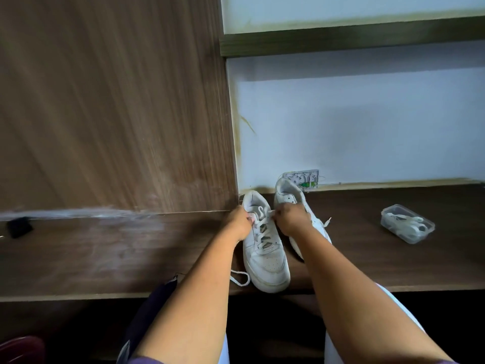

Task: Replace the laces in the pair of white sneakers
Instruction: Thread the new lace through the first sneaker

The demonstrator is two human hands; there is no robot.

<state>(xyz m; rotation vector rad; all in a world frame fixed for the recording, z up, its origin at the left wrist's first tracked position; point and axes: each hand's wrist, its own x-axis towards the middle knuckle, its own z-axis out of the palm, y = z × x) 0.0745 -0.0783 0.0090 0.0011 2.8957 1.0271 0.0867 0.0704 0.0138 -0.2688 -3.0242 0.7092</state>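
Both hands work at the near sneaker [265, 248]: the left hand [240, 223] and right hand [292, 219] each pinch its lace [262, 214], fingertips hidden. Behind the right hand stands the second sneaker [288, 195], partly covered. Further right sits one clear container [408, 224], contents indistinct.

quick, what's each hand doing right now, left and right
Left hand: pinching the lace at the nearer sneaker.
Right hand: pinching the same lace from the other side.
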